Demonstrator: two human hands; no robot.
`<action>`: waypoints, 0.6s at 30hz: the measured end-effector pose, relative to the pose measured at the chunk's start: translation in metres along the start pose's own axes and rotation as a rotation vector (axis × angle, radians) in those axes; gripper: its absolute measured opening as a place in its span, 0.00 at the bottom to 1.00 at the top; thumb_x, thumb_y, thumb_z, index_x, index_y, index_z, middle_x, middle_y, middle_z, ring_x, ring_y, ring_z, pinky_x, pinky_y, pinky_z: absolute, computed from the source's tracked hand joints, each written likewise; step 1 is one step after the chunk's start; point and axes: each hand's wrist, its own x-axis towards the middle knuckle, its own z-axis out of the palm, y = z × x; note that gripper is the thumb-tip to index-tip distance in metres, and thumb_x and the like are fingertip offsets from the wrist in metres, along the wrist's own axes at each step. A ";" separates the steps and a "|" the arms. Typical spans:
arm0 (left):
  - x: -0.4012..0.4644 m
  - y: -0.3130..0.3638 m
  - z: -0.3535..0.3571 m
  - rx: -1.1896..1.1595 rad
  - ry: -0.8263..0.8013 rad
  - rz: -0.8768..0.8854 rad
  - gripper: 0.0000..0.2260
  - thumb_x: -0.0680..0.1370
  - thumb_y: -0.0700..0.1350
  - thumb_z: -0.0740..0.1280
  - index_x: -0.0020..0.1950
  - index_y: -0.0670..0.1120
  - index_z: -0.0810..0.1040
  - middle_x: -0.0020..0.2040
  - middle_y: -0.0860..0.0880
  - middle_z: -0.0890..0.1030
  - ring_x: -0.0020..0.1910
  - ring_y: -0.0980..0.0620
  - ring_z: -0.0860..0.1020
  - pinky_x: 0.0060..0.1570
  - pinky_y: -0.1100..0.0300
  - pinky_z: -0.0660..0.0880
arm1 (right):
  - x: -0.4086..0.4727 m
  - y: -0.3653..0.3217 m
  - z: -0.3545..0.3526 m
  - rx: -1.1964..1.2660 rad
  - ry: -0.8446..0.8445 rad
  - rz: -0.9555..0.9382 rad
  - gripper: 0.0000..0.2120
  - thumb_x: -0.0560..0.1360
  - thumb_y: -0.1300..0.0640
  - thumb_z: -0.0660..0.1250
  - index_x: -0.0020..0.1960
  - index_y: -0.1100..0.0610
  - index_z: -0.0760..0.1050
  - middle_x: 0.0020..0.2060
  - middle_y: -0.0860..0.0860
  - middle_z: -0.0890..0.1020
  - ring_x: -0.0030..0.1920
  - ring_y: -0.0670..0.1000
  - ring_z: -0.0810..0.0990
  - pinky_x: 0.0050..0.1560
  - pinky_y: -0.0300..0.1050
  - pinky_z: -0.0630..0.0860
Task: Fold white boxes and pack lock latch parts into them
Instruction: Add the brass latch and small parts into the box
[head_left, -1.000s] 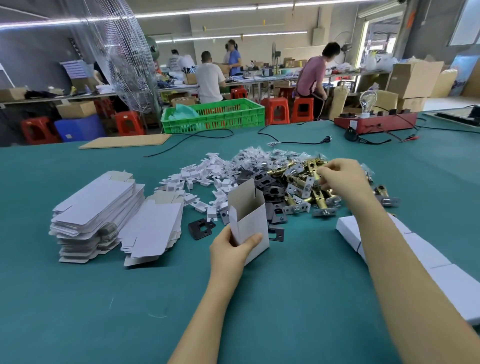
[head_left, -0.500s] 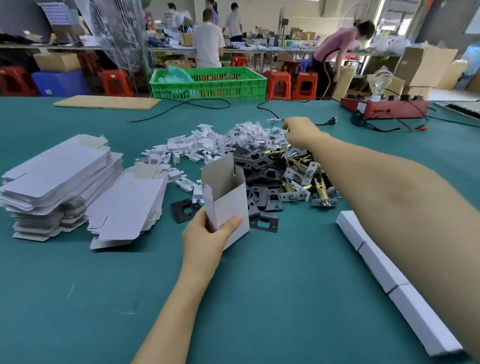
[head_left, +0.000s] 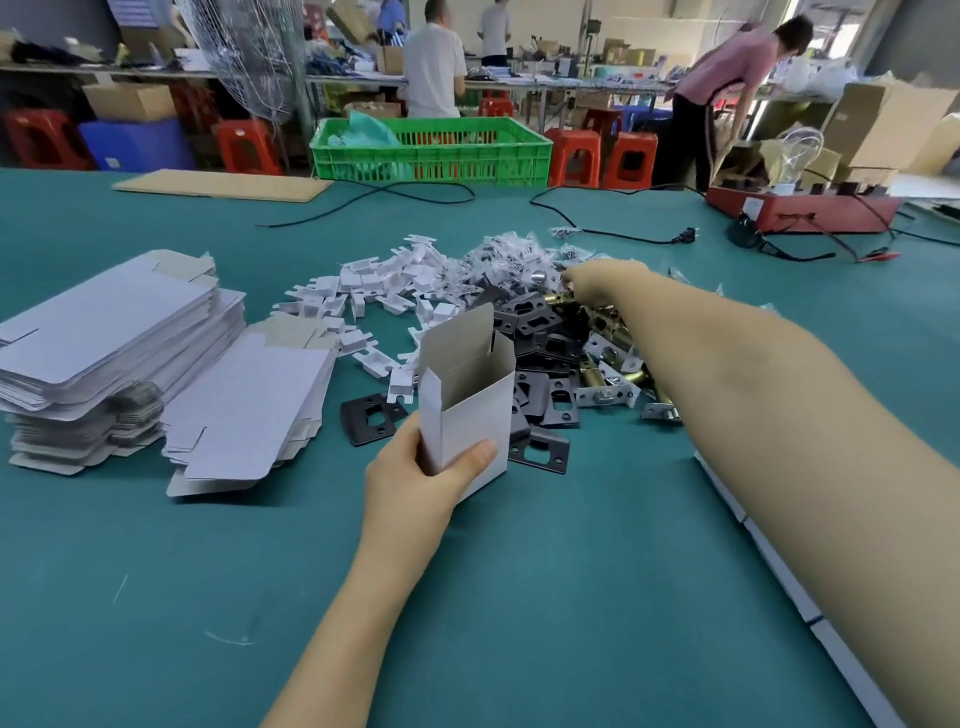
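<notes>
Left hand (head_left: 415, 478) is gripping open-topped white box (head_left: 467, 410) at frame center, thumb across its front, box standing tilted on teal table (head_left: 519, 597). Right hand (head_left: 602, 283) is reaching into latch parts pile (head_left: 566, 358) at upper center; finger state unclear. Flat box blanks (head_left: 109, 343) are sitting stacked at left.

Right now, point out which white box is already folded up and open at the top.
The upright white box gripped by the left hand. The flat box blanks lie stacked unfolded; the closed boxes lie shut.
</notes>
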 end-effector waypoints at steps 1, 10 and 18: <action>0.000 0.000 0.000 -0.004 0.000 0.000 0.13 0.71 0.46 0.77 0.53 0.56 0.81 0.48 0.62 0.84 0.48 0.61 0.82 0.49 0.61 0.77 | 0.000 -0.001 -0.001 -0.004 -0.002 0.005 0.29 0.75 0.71 0.49 0.76 0.59 0.60 0.73 0.57 0.66 0.69 0.58 0.69 0.53 0.51 0.71; 0.001 -0.001 0.000 -0.042 0.001 -0.004 0.14 0.71 0.46 0.77 0.55 0.56 0.81 0.49 0.61 0.85 0.49 0.61 0.82 0.51 0.60 0.77 | 0.001 -0.006 0.000 0.093 0.009 0.070 0.29 0.75 0.70 0.53 0.76 0.60 0.60 0.72 0.59 0.68 0.64 0.58 0.75 0.58 0.50 0.76; 0.002 -0.003 0.001 -0.045 -0.001 0.003 0.13 0.71 0.45 0.77 0.53 0.56 0.81 0.48 0.61 0.85 0.48 0.60 0.82 0.50 0.60 0.77 | -0.012 -0.001 0.005 0.199 0.257 0.173 0.11 0.72 0.70 0.56 0.34 0.59 0.63 0.33 0.54 0.70 0.31 0.53 0.67 0.30 0.44 0.64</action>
